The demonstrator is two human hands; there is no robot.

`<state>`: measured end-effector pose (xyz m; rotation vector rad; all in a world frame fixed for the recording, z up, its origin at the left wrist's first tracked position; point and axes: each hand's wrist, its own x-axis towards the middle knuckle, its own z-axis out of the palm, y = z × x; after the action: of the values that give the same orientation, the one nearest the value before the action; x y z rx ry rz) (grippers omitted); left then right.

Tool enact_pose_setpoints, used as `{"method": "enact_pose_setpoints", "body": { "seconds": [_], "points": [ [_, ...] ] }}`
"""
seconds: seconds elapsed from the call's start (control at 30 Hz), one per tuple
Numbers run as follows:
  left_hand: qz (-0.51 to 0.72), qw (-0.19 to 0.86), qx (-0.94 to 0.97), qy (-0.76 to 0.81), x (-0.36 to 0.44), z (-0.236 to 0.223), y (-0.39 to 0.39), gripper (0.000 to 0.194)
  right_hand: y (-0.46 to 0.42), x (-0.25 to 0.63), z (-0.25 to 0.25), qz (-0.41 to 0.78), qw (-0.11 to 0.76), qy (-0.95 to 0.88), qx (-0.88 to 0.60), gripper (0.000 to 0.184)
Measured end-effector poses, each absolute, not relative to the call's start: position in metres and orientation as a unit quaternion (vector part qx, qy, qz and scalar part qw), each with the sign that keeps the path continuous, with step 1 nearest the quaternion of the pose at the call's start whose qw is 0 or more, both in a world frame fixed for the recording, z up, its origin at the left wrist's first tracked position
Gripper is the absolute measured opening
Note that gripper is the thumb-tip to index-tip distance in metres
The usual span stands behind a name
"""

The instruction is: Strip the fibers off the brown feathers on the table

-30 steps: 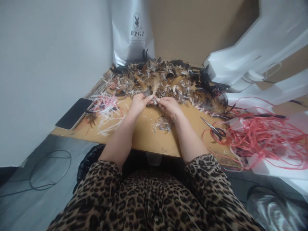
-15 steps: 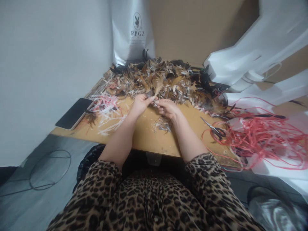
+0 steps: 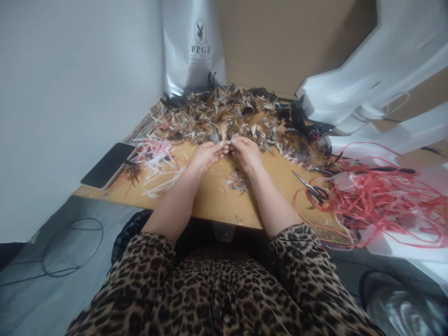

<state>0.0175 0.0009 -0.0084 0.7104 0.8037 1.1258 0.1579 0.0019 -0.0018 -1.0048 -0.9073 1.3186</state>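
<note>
My left hand (image 3: 209,156) and my right hand (image 3: 246,153) meet over the near edge of a big pile of brown and black feathers (image 3: 252,112). The thumb and fingertips of each are pinched together at the quill end of a tan feather (image 3: 222,128), which fans out away from me. Something small and pale shows between the fingertips, too small to make out. Just below my right hand lies a little heap of greyish feather scraps (image 3: 237,182) on the tan tabletop (image 3: 224,200).
A phone (image 3: 109,164) lies at the table's left edge, beside pink and white strips (image 3: 154,153). On the right are scissors (image 3: 313,187) and a tangle of red plastic string (image 3: 388,200). A silver bag (image 3: 194,60) stands behind the feathers.
My right hand has risen slightly and turned, its fingertips now close against the left ones. The left hand's fingers have curled under, and the tan feather sits a little lower.
</note>
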Motion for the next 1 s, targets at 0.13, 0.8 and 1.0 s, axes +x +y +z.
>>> {"method": "enact_pose_setpoints", "body": {
  "seconds": [0.13,0.8,1.0],
  "points": [
    [0.491,0.72,0.329,0.363,0.019,-0.005,-0.002,0.01,0.002,0.158,-0.004,0.52,0.582,-0.44,-0.444,0.024],
    [0.449,0.675,0.431,0.397,0.02,-0.002,-0.006,0.018,0.002,0.162,-0.006,0.527,0.549,-0.465,-0.453,0.027],
    [0.46,0.691,0.407,0.38,0.02,-0.008,-0.003,0.021,0.004,0.159,-0.011,0.558,0.554,-0.427,-0.446,0.034]
  ]
}}
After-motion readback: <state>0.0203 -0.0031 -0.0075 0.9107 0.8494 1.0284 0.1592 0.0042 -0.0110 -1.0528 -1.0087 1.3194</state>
